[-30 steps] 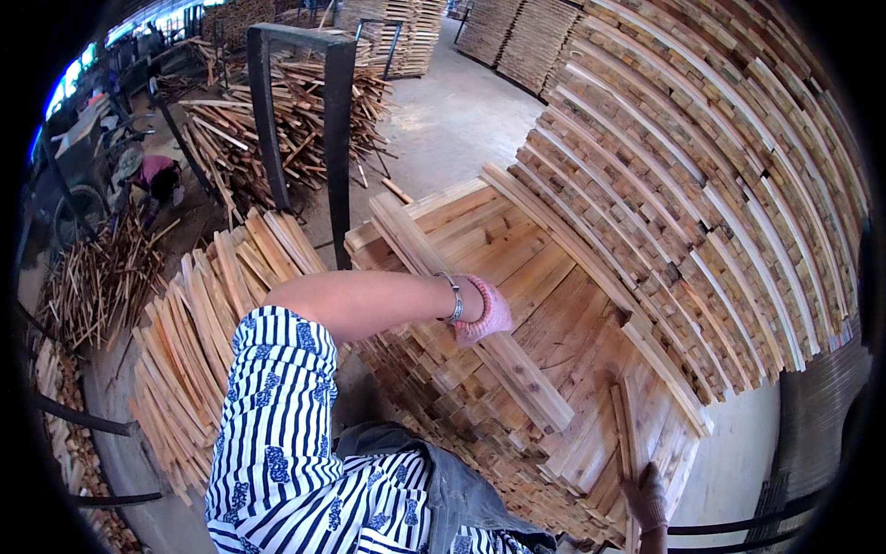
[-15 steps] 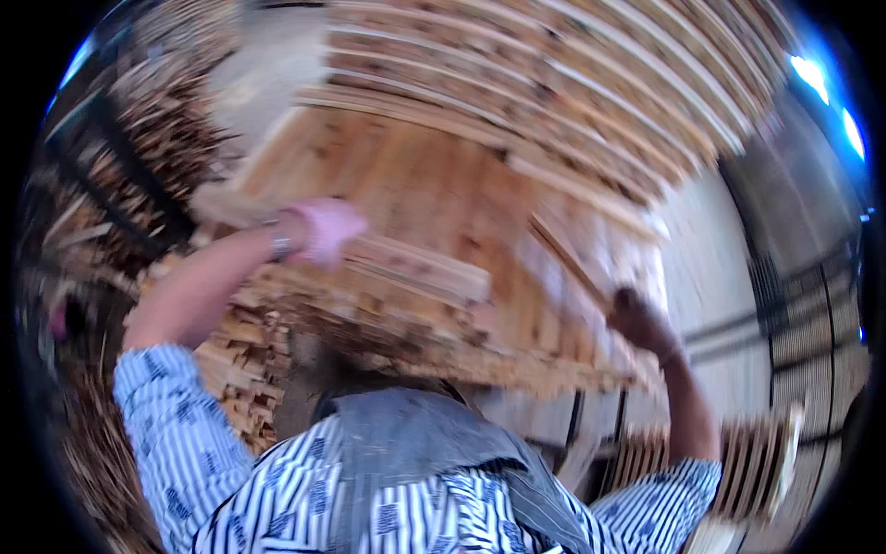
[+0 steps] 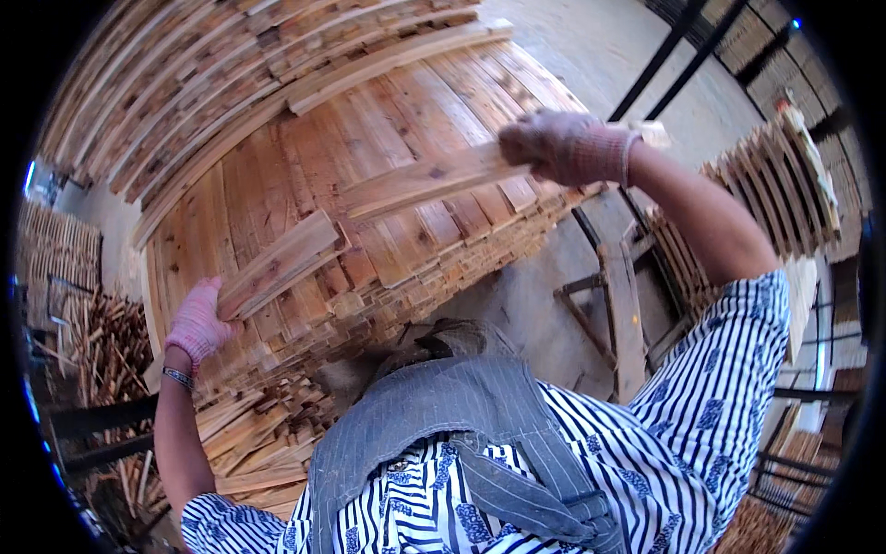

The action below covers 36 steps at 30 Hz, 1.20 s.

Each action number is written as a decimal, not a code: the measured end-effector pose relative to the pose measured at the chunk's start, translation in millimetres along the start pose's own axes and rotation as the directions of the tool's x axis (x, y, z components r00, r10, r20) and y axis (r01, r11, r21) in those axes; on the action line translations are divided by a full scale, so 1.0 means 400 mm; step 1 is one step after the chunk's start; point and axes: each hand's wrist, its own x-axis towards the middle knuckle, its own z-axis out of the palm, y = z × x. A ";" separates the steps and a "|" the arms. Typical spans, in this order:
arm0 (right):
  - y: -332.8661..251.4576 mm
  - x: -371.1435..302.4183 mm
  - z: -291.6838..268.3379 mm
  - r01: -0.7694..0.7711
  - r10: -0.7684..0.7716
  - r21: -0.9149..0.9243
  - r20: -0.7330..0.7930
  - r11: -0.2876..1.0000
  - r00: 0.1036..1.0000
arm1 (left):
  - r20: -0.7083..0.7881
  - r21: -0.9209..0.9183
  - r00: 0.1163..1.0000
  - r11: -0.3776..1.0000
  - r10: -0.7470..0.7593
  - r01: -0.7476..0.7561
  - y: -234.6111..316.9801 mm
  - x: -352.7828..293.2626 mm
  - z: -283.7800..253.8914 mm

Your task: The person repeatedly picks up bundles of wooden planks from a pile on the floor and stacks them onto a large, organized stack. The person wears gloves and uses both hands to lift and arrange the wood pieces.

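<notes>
My right hand [image 3: 568, 148], in a pinkish knit glove, grips one end of a flat wooden board [image 3: 434, 180]. The board slants down to the left, over a stack of planks [image 3: 268, 189] laid side by side. At the stack's left side, my left hand [image 3: 201, 319], in a pink glove, is closed on the end of a short wooden board [image 3: 281, 263]. Another piece seems to lie against that board's near edge. The free ends of the two boards are close together near the middle of the stack. The fingertips of my left hand are partly hidden.
Behind the stack rise tall rows of piled timber [image 3: 212, 83], with a long loose beam [image 3: 397, 65] along their foot. Scrap sticks [image 3: 111, 342] are heaped at the left, wood offcuts [image 3: 258, 434] at the near left. A wooden frame [image 3: 623, 314] stands at the right.
The view has swung round to the right. The board in my right hand, steeply slanted before, now lies lower across the planks. My left hand has moved to the short board's left end.
</notes>
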 end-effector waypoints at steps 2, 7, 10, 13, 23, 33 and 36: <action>-0.026 0.020 -0.006 -0.014 0.017 -0.072 0.035 0.997 0.999 | 0.105 -0.037 0.991 0.995 -0.083 0.088 0.047 0.009 -0.028; -0.034 0.058 0.087 -0.077 0.094 -0.116 0.152 0.990 0.984 | 0.023 -0.018 0.999 1.000 -0.024 0.025 0.006 0.016 0.015; -0.033 0.057 0.093 -0.070 0.087 -0.096 0.182 0.993 0.979 | 0.037 -0.024 0.998 0.999 -0.045 0.046 0.023 0.003 0.008; -0.016 0.070 0.117 0.008 -0.006 -0.021 0.119 1.000 0.993 | 0.051 -0.122 0.998 0.992 0.034 -0.027 0.030 0.028 -0.003; -0.004 0.015 0.138 -0.051 0.054 0.057 -0.043 0.997 0.998 | 0.101 -0.246 0.993 0.966 -0.055 0.079 0.056 0.017 -0.023; -0.157 -0.001 0.090 0.441 -0.314 0.037 -0.650 0.897 0.692 | -0.013 -0.095 0.996 0.991 -0.091 0.089 -0.038 -0.062 -0.030; -0.217 -0.010 0.116 0.613 -0.495 0.017 -0.573 0.790 0.654 | -0.210 -0.301 0.903 0.903 -0.376 0.306 0.053 -0.139 -0.169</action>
